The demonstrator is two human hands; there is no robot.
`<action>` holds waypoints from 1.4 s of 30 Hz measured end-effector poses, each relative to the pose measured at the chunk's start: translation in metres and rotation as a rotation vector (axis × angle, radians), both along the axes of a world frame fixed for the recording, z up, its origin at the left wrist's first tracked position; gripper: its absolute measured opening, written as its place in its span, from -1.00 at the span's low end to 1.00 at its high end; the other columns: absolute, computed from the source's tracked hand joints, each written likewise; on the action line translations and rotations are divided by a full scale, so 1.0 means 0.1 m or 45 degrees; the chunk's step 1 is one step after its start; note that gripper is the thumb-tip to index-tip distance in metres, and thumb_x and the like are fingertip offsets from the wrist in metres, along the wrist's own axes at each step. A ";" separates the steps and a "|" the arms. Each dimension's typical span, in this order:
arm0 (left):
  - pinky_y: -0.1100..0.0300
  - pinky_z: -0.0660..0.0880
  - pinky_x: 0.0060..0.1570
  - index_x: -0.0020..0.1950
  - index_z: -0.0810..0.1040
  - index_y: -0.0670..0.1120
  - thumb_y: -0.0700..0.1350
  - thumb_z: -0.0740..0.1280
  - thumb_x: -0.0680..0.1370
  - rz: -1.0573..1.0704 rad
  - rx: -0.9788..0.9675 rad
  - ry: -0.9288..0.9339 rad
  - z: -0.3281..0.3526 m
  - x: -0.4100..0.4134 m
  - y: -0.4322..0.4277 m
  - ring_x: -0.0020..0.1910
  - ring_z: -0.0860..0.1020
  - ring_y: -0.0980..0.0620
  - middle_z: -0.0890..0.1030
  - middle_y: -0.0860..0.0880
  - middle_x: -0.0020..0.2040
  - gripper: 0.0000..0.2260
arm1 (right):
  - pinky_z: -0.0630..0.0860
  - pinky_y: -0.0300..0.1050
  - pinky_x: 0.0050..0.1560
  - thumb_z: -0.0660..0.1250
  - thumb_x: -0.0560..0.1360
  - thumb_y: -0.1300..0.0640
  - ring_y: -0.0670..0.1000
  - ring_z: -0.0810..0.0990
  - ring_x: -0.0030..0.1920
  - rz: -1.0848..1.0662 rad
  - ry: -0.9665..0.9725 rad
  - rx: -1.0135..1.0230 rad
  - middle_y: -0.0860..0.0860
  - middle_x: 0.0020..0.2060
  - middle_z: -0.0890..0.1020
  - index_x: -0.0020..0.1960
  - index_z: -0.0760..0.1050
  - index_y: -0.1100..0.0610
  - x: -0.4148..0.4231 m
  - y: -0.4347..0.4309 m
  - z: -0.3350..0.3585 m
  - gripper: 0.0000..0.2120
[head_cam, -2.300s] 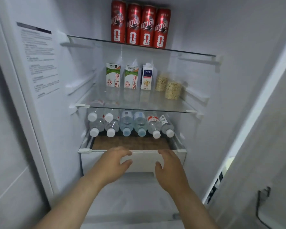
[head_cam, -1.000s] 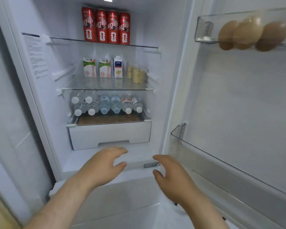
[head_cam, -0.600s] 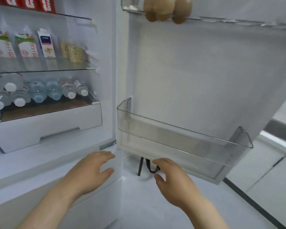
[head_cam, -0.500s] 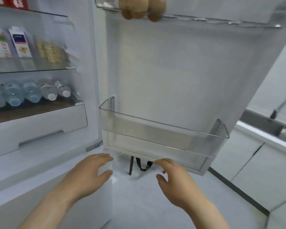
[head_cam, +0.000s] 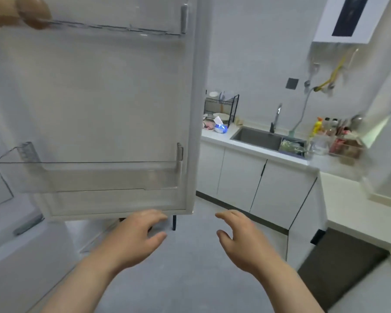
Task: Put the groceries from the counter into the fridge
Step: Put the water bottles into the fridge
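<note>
Left hand [head_cam: 136, 238] and right hand [head_cam: 242, 242]: both grips released (nothing held); two door bins [head_cam: 88, 175] [head_cam: 113, 28].

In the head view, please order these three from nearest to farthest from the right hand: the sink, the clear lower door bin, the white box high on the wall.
1. The clear lower door bin: close, to the left of the right hand.
2. The sink: ahead, further back.
3. The white box: farthest, high at the upper right.
</note>
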State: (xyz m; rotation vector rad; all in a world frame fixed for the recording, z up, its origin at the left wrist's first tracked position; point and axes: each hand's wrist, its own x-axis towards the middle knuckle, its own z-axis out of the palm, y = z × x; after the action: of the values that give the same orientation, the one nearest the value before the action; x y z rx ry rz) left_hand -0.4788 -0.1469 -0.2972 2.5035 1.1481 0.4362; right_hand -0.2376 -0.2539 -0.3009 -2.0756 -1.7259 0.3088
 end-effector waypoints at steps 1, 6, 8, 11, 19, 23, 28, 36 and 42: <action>0.55 0.16 0.19 0.37 0.47 0.12 0.09 0.30 0.56 -0.025 0.006 0.002 0.00 0.16 -0.06 0.38 0.36 0.23 0.42 0.29 0.31 -0.63 | 0.28 -0.30 0.29 0.18 0.61 -0.01 -0.17 0.33 0.39 -0.030 0.005 0.008 -0.24 0.40 0.36 0.45 0.32 -0.12 0.13 -0.10 0.01 -0.60; 0.32 0.20 0.39 0.42 0.41 0.16 0.13 0.27 0.57 -0.118 0.065 0.021 0.11 0.91 -0.33 0.43 0.26 0.28 0.36 0.26 0.43 -0.60 | 0.24 -0.32 0.31 0.18 0.62 -0.02 -0.18 0.31 0.41 -0.178 0.013 0.048 -0.23 0.41 0.36 0.46 0.31 -0.11 0.73 -0.54 0.10 -0.59; 0.32 0.20 0.38 0.42 0.39 0.17 0.14 0.26 0.58 -0.162 0.079 0.023 0.16 1.18 -0.42 0.42 0.26 0.28 0.36 0.26 0.43 -0.60 | 0.27 -0.26 0.35 0.18 0.62 -0.02 -0.16 0.32 0.41 -0.225 0.014 0.053 -0.21 0.41 0.37 0.47 0.30 -0.10 0.96 -0.72 0.12 -0.58; 0.33 0.19 0.35 0.44 0.37 0.18 0.15 0.25 0.59 -0.224 0.107 0.038 0.24 1.57 -0.56 0.42 0.26 0.28 0.35 0.26 0.44 -0.59 | 0.26 -0.24 0.38 0.19 0.63 -0.02 -0.15 0.33 0.41 -0.307 0.031 0.043 -0.20 0.42 0.37 0.48 0.28 -0.11 1.30 -1.05 0.17 -0.57; 0.37 0.18 0.32 0.44 0.37 0.16 0.12 0.25 0.60 -0.456 0.145 -0.001 0.33 2.70 -1.04 0.40 0.29 0.26 0.38 0.24 0.43 -0.60 | 0.25 -0.21 0.40 0.21 0.62 0.00 -0.16 0.30 0.44 -0.583 0.047 0.091 -0.20 0.46 0.33 0.50 0.26 -0.12 2.11 -1.93 0.25 -0.55; 0.34 0.28 0.31 0.44 0.37 0.16 0.12 0.25 0.60 -0.600 0.110 -0.013 0.36 3.27 -1.31 0.34 0.34 0.29 0.39 0.25 0.41 -0.60 | 0.24 -0.26 0.38 0.20 0.62 0.02 -0.16 0.32 0.41 -0.716 0.055 0.118 -0.20 0.42 0.37 0.48 0.30 -0.09 2.42 -2.41 0.29 -0.57; 0.29 0.26 0.36 0.47 0.33 0.14 0.08 0.24 0.62 -0.795 0.084 -0.013 0.40 3.94 -1.65 0.41 0.32 0.21 0.36 0.21 0.44 -0.59 | 0.18 -0.34 0.32 0.19 0.63 0.02 -0.18 0.30 0.42 -0.941 0.070 0.133 -0.22 0.43 0.33 0.49 0.28 -0.10 2.72 -2.96 0.28 -0.57; 0.26 0.27 0.34 0.42 0.38 0.19 0.11 0.26 0.59 -1.130 0.061 -0.030 0.34 5.06 -1.90 0.37 0.34 0.19 0.39 0.21 0.41 -0.62 | 0.20 -0.39 0.22 0.21 0.62 0.06 -0.26 0.31 0.27 -1.328 0.008 0.130 -0.22 0.36 0.38 0.45 0.34 -0.07 3.00 -3.65 0.24 -0.60; 0.30 0.26 0.33 0.42 0.40 0.15 0.09 0.27 0.59 -1.398 0.081 -0.029 0.30 5.76 -2.04 0.37 0.35 0.20 0.42 0.21 0.40 -0.61 | 0.26 -0.34 0.23 0.22 0.62 0.03 -0.19 0.35 0.32 -1.634 -0.014 0.066 -0.20 0.39 0.37 0.46 0.33 -0.09 3.08 -3.94 0.25 -0.59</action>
State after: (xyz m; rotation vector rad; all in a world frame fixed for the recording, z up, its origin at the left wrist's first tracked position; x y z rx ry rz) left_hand 0.0969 -0.3514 -0.2673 2.6964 -0.3396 0.1713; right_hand 0.0701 -0.6477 -0.2761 -2.6276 -0.1477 -0.1524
